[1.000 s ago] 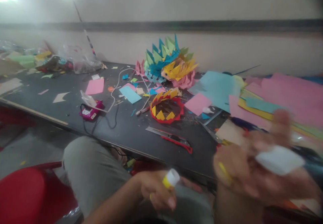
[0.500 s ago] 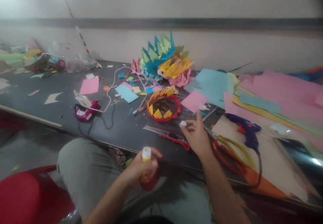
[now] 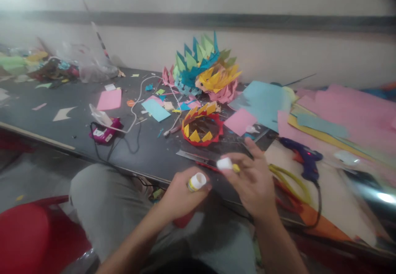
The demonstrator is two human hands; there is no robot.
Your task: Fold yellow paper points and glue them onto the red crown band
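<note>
Our left hand (image 3: 182, 193) wraps around a little white and yellow tube (image 3: 197, 182), with its open end up, near the front edge of the dark desk (image 3: 154, 154). Our right hand (image 3: 255, 183) pinches a white cap (image 3: 224, 164), apart from the tube. Behind our hands, a red and yellow paper ring (image 3: 220, 129) sits on the desk.

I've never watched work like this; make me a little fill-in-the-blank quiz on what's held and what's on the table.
1. The right-hand fingers hold a cap-like piece coloured ____.
2. The left-hand fingers hold a tube, white on top and ____ below.
3. The jagged paper ring combines yellow with ____.
4. The glue gun lies to the picture's ____ of that ring.

Missing words: white; yellow; red; right.
</note>
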